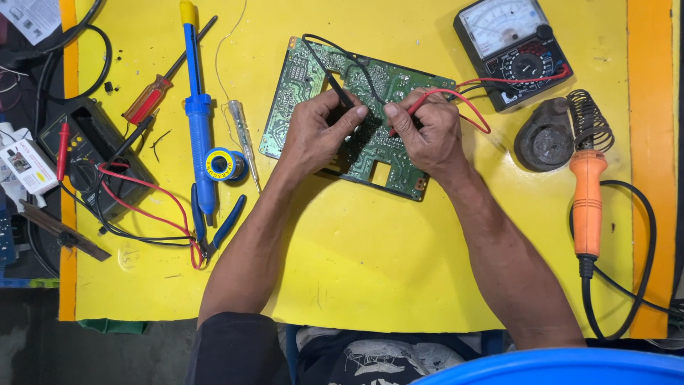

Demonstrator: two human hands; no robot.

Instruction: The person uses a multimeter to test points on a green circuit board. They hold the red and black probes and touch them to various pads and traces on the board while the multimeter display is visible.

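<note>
On the yellow counter (370,242) lies a green circuit board (306,85), tilted, densely soldered, with a rectangular cutout. The left hand (317,128) pinches a black probe (338,89) against it; the right hand (427,128) grips a red probe (417,105) beside it.

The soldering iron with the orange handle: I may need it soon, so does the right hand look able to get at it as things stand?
Probably yes, once freed. The soldering iron lies uncovered right of the right hand, with bare yellow mat between. That hand currently holds the red probe.
</note>
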